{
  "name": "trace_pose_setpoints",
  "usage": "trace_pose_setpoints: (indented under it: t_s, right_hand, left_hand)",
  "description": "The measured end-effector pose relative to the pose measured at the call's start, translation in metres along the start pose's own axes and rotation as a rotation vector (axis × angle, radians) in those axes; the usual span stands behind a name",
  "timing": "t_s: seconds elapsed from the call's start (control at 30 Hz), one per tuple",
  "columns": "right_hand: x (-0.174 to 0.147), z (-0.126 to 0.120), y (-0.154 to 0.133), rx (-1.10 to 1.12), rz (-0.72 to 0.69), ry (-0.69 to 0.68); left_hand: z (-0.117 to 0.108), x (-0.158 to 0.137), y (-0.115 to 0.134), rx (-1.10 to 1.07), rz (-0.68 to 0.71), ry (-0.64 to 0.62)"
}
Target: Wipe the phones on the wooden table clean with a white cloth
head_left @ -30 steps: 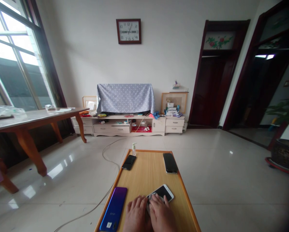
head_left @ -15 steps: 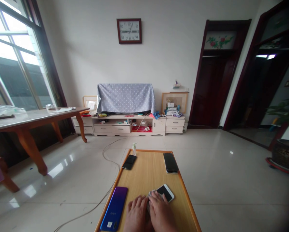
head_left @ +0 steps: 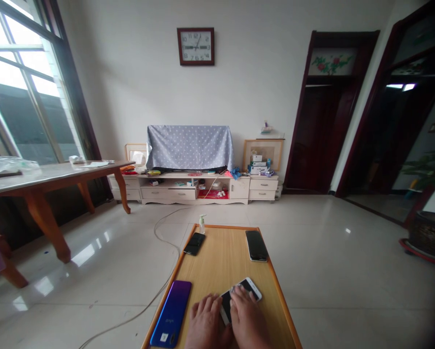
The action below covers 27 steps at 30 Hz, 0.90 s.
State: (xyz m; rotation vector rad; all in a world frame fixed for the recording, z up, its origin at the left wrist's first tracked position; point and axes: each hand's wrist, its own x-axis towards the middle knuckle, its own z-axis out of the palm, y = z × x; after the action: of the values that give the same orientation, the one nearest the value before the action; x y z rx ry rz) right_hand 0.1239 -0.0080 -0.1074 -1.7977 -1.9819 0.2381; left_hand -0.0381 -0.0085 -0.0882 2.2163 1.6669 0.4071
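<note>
Left hand (head_left: 206, 322) lies flat, bracing the near end of the white phone (head_left: 241, 298) on the surface (head_left: 220, 257); right hand (head_left: 247, 320) presses a cloth (head_left: 233, 290) onto its screen, neither grip closed around anything.

Wooden table (head_left: 224, 259) bears four phones (head_left: 256, 245), bottle (head_left: 201, 224).

head cam is looking forward across the wooden table (head_left: 224, 257) toward the far wall, hands barely catching the bottom edge.
</note>
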Motion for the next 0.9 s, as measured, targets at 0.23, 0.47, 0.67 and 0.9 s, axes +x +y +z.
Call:
trace_pose_setpoints:
  t_s: [0.23,0.47,0.67,0.9]
  right_hand:
    - [-0.008,-0.007,-0.011,0.092,-0.065,-0.052]
    - [0.005,-0.019,0.012,-0.022,0.064,0.051]
    - [-0.005,-0.007,-0.011,0.052,-0.016,-0.045]
    - [0.004,-0.014,-0.013,0.099,-0.022,-0.067]
  left_hand:
    - [-0.001,0.001,0.000,0.010,-0.004,-0.012]
    - [-0.001,0.001,0.002,0.035,0.004,-0.008]
    - [-0.001,0.000,0.003,0.024,-0.001,-0.005]
    - [-0.004,0.000,0.008,0.053,0.004,-0.008]
